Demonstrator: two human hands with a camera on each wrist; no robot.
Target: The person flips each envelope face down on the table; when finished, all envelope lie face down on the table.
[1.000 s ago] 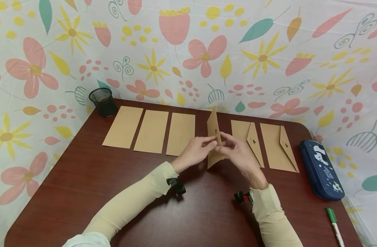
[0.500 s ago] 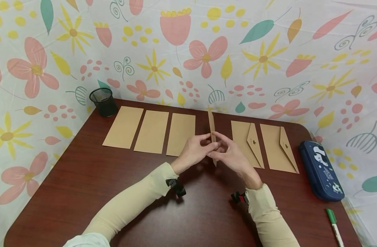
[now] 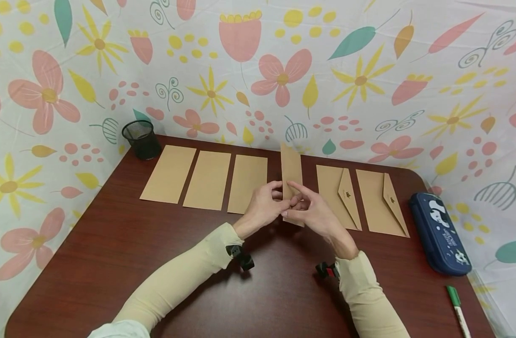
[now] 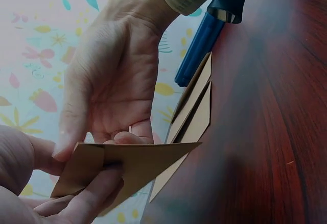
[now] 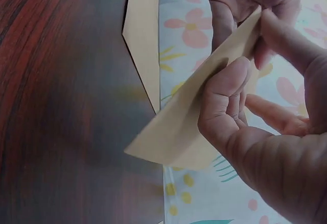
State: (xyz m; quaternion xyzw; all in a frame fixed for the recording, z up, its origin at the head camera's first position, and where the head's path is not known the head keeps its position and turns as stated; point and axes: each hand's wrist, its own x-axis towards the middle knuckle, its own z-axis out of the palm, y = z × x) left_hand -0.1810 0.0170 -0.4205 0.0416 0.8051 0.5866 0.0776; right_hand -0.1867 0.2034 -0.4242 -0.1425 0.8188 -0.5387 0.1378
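Note:
Between both hands a brown kraft envelope (image 3: 291, 164) stands on edge above the table, its plain face turned partly to the right. My left hand (image 3: 263, 205) pinches its near edge from the left; in the left wrist view, the left fingers (image 4: 97, 193) lie against the paper. From the right, my right hand (image 3: 321, 216) grips the same envelope, and in the right wrist view its thumb and fingertips press the paper (image 5: 189, 127) close to the left hand. Part of the envelope's lower half is hidden behind the hands.
Three plain envelopes (image 3: 207, 180) lie in a row to the left. Two envelopes with raised flaps (image 3: 378, 202) lie to the right, beside a navy pencil case (image 3: 439, 232). A black mesh pen cup (image 3: 141, 141) stands back left; a green-capped marker (image 3: 458, 310) lies front right.
The envelope has turned about its upright line: its printed flap side showed first, then its thin edge, now a plain face. My right hand has shifted slightly left.

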